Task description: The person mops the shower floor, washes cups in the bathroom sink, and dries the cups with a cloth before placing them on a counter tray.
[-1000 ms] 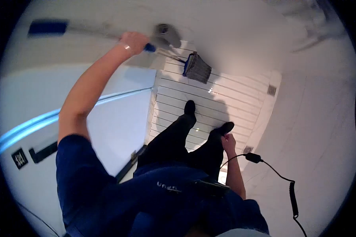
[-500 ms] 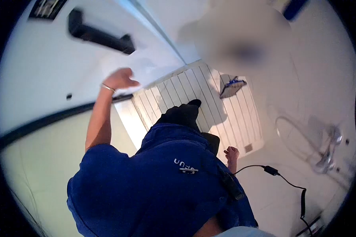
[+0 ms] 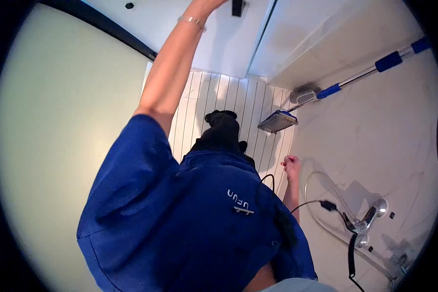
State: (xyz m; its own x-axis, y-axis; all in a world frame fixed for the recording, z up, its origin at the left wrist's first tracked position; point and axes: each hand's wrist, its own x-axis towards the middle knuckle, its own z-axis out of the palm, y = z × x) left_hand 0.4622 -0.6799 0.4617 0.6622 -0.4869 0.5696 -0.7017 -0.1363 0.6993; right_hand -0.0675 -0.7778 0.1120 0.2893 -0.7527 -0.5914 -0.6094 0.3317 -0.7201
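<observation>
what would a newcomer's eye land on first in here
Probably the wearer's bright blue shirt, filling the lower middle, with the bare left arm stretched up to the top edge. Next, the mop with blue grips, slanting from the striped floor toward the upper right. After that, the shiny shower tap on the pale wall at lower right.

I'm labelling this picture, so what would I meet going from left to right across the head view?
Pale green panel, bracelet, black handle, mop head, chrome shower mixer.
</observation>
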